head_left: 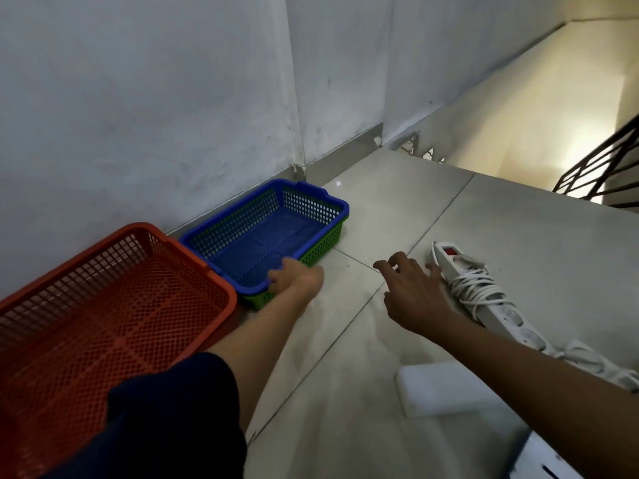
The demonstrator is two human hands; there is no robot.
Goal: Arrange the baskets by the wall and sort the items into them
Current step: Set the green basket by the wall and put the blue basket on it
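A large red basket (114, 299) lies on the tiled floor against the wall at the left. Beside it a blue basket (266, 236) is nested inside a green basket (321, 247), also by the wall. My left hand (294, 280) grips the near rim of the blue basket. My right hand (411, 292) hovers over the floor with fingers spread, holding nothing, just left of a white power strip (484, 295) with its cord wound around it. A white box (449, 388) lies under my right forearm.
The floor ends at a stairwell drop at the right, with a dark metal railing (601, 167). The grey wall (138, 98) runs along the left and back. Another white object (546, 458) shows at the bottom right corner.
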